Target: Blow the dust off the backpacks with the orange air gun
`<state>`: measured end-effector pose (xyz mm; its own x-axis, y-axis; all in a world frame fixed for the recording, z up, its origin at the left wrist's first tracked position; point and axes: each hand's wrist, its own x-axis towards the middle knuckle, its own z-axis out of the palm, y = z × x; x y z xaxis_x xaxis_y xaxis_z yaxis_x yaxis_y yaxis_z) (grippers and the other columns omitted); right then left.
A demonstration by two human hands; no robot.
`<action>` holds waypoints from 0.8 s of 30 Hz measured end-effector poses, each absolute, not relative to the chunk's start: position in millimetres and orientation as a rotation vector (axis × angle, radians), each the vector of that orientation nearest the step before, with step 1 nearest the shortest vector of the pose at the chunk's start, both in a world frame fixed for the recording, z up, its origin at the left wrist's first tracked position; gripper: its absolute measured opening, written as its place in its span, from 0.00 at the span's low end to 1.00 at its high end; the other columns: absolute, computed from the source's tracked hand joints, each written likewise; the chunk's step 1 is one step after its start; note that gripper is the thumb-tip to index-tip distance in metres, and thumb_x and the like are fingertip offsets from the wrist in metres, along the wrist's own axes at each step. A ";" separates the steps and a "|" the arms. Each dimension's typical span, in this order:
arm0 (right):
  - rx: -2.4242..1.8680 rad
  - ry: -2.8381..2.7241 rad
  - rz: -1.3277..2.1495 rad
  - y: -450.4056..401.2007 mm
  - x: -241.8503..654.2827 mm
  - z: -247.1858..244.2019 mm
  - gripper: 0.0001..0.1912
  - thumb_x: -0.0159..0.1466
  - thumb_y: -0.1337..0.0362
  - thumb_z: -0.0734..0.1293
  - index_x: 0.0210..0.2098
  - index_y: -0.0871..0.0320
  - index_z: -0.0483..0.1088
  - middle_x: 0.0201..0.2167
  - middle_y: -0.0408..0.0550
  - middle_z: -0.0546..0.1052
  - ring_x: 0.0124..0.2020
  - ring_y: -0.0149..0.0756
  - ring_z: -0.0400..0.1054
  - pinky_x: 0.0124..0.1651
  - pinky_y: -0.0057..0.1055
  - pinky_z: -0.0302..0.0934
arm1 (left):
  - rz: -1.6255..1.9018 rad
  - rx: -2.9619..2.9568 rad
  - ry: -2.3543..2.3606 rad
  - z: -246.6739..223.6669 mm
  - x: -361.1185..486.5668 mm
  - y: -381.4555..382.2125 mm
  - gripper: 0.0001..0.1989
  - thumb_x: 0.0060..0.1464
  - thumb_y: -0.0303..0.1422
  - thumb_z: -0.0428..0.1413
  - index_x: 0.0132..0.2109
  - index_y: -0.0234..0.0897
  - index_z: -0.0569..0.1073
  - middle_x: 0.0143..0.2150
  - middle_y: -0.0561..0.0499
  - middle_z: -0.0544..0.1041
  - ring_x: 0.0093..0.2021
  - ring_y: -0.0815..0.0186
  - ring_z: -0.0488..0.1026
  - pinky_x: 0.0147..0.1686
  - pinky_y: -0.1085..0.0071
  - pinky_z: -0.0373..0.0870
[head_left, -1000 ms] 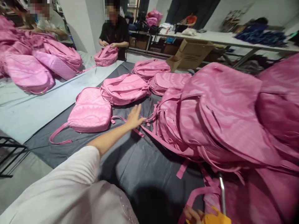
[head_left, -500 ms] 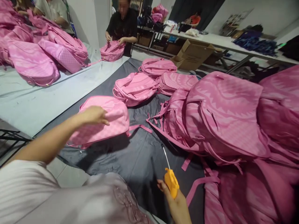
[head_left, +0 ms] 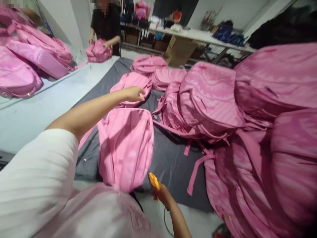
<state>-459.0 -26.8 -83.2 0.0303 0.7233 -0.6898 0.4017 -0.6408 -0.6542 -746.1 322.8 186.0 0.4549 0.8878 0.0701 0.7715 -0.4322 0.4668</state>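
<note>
A pink backpack [head_left: 126, 148] stands on the dark grey cloth right in front of me, its panels and seams facing my side. Beyond it, my left hand [head_left: 135, 94] is stretched out over another pink backpack [head_left: 130, 81], its fingers loosely bent and nothing visible in them. In my right hand [head_left: 162, 195] is a yellow-handled lighter [head_left: 154, 181] with a long thin metal neck. The lighter's tip points at the lower right edge of the near backpack; whether it touches cannot be made out.
Pink backpacks are heaped on the right [head_left: 210, 99], with loose straps [head_left: 194, 175] hanging onto the cloth [head_left: 178, 162]. More backpacks lie on the pale table [head_left: 64, 86] at left. Across from me, a person in black [head_left: 106, 23] handles a pink backpack. A cardboard box [head_left: 179, 49] stands behind.
The near backpack has turned and come closer to me. My left hand has left it and moved forward and right, over the farther backpack. My right hand has brought the lighter left, beside the near backpack.
</note>
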 end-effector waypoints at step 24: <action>-2.280 -2.305 0.485 96.6 -449.1 79.0 0.32 0.71 0.43 0.49 0.55 0.61 0.68 0.43 0.63 0.78 0.48 0.52 0.74 0.47 0.42 0.63 | 0.664 1.511 2.040 -61.2 -746.4 -17.2 0.33 0.58 0.28 0.51 0.70 0.30 0.56 0.69 0.32 0.59 0.71 0.49 0.53 0.66 0.54 0.55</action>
